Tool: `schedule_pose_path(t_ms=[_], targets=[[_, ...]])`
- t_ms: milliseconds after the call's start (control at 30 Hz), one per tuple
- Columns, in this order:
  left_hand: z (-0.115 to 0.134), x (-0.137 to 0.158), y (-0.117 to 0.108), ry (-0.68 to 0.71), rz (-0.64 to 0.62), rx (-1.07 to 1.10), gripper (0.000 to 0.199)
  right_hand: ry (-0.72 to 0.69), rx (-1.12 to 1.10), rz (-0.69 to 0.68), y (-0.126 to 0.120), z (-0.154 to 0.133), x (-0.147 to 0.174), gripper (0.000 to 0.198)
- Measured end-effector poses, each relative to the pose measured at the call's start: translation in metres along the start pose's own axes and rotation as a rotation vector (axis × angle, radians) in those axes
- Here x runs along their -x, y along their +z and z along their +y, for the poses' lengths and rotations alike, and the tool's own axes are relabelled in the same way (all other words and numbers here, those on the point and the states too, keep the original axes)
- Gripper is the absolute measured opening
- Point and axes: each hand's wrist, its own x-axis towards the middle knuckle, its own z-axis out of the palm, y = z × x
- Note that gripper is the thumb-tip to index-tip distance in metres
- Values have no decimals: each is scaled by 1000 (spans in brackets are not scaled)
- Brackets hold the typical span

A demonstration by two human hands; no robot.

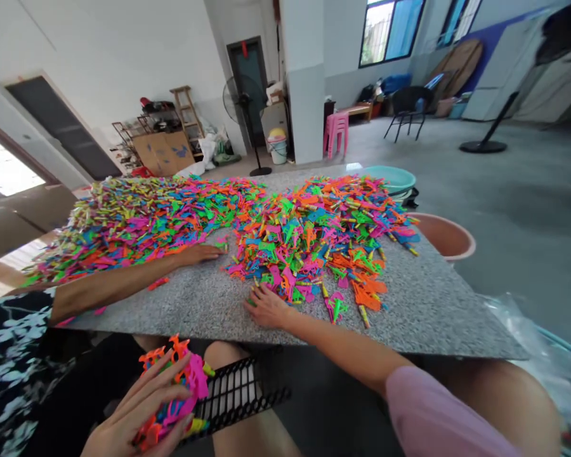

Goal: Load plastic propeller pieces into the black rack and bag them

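Observation:
My left hand (pixel 145 403) is low at the left, above my lap. It is closed around a bunch of small plastic toys (pixel 197 377) in pink, orange, green and blue, some with yellow tube ends. At the near edge of a big heap of the same toys (pixel 304 235), my right hand (pixel 269 307) rests low over the grey speckled table (pixel 209 311). Its fingers curl round a toy, of which only bits of green and yellow show. A black slatted rack (pixel 233 387) lies beside my left hand, over my legs.
At the left, a co-worker's hand (pixel 202 254) reaches along the table beside a second long heap (pixel 137 222). Loose toys (pixel 364 314) lie near the front edge. Beyond the right edge stand a brown basin (pixel 450 235) and a turquoise basin (pixel 393 178).

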Motion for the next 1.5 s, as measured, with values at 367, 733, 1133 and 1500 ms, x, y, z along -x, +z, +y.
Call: schedule_pose_path(t_ms=[367,733,1133,1500], targets=[[-16,-44,79,-25,44,153,19,-417,9,-125,-62,141,167,54],[21,-102,152,4,-47,300,15,-134,169,-246,-92,181,226,62],[29,-112,140,-13,-304,302,12,512,81,-275,-94,68,168,27],[26,-58,115,-36,-278,268,18,340,-88,-86,-65,34,37,34]])
